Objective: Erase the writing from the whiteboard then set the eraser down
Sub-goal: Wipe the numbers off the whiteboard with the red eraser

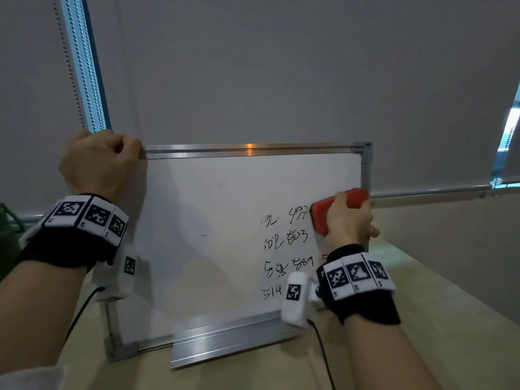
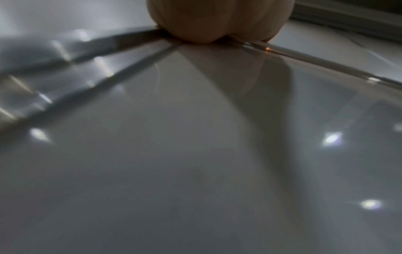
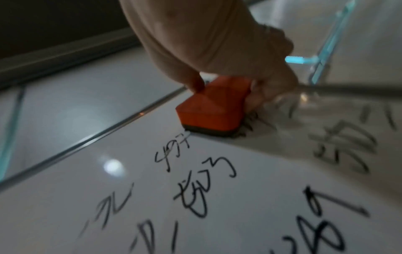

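A small whiteboard (image 1: 225, 209) with an aluminium frame stands upright on the table. Black handwriting (image 1: 284, 257) fills its lower right part; the left and upper areas are wiped blank. My left hand (image 1: 98, 161) grips the board's top left corner, fingers curled over the frame, and shows as a palm (image 2: 217, 18) in the left wrist view. My right hand (image 1: 349, 218) holds a red eraser (image 1: 334, 211) and presses it flat against the board near the right edge, over the top line of writing. In the right wrist view the eraser (image 3: 215, 106) lies dark pad down beside the writing (image 3: 195, 180).
The board's metal tray (image 1: 225, 347) juts forward at its foot on the beige table (image 1: 450, 319). Grey roller blinds (image 1: 281, 66) hang behind, with a metal bottom rail (image 1: 427, 192) to the right. Cables run from both wrist cameras.
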